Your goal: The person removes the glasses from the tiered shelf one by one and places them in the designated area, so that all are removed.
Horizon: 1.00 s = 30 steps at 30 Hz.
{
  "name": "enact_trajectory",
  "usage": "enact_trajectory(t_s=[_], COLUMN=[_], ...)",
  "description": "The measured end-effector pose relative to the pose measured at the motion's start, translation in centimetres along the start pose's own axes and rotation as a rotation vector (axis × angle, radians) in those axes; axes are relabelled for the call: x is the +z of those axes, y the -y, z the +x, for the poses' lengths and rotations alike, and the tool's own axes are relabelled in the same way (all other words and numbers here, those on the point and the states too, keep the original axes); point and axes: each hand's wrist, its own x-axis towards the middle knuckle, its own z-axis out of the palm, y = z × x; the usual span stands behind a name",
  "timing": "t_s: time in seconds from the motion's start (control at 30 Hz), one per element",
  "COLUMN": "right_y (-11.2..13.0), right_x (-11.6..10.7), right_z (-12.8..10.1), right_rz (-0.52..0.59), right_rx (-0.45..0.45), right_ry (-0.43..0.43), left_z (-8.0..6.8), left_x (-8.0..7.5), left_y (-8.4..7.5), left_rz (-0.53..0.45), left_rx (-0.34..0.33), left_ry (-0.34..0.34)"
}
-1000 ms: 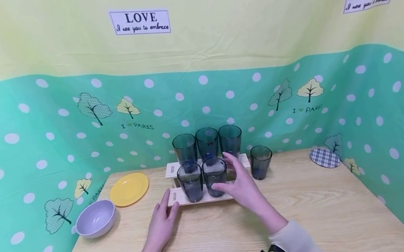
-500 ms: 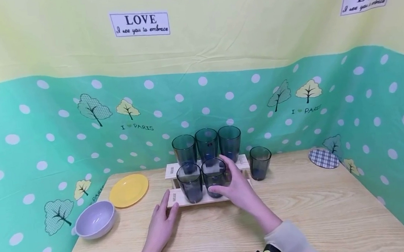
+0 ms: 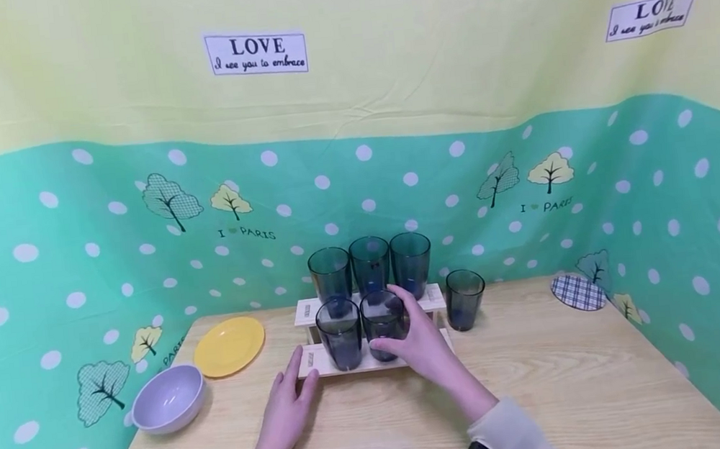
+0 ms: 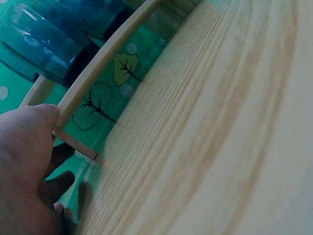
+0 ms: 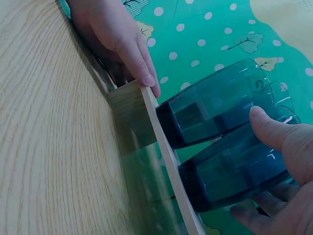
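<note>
Low and left of centre, the left hand [image 3: 285, 405] holds the corner of the pale shelf [image 3: 311, 360] between thumb and index finger. At centre, the right hand [image 3: 425, 342] curls thumb and fingers round the front glass [image 3: 382, 322], upright on the shelf's lower level; an even grip and steady shelf seem best, as smooth sides may slip. The table [image 3: 367, 433] shows wavy grain; the front glass is transparent, tapering downward. Behind, three tinted glasses [image 3: 370, 263] line the upper level.

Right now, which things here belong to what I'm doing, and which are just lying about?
In the job:
wooden rack, being touched
two front glasses, one of them held
three back glasses, on the rack
loose glass beside the rack, probably

Just lying about:
yellow plate
purple bowl
checked disc
</note>
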Motion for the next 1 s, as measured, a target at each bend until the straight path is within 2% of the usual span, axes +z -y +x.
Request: enact_trajectory(t_s=[0.63,1.0], right_y=[0.6,0.5], right_x=[0.0,-1.5], right_z=[-0.5,-1.5], right_rz=[-0.044,-0.052], right_rx=[0.003,0.038], right_ry=[-0.049,-0.063], left_z=[-0.1,-0.1], left_x=[0.2,0.2], left_y=[0.4,0.4], left_rz=[0.004,-0.001], left_rx=[0.0,0.0], left_ry=[-0.009,-0.009])
